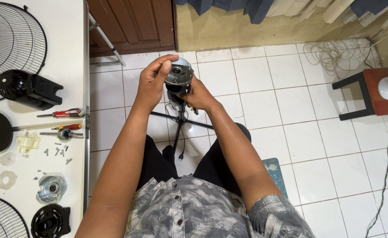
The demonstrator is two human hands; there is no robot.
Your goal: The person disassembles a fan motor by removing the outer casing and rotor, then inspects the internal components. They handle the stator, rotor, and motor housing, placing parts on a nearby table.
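white tabletop (70,39) on the left carries a wire fan grille (9,39) at its far corner and screwdrivers (64,113) near its right edge. over the tiled floor, left hand (152,81) and right hand (200,94) both grip a metal fan motor (179,76).

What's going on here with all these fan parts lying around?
A seated person holds a bare fan motor atop a black stand over the tiled floor. The left hand grips the motor's top and side; the right hand holds it from below. On the white table to the left lie wire fan grilles, a black motor housing, screwdrivers, loose screws and another metal motor part.
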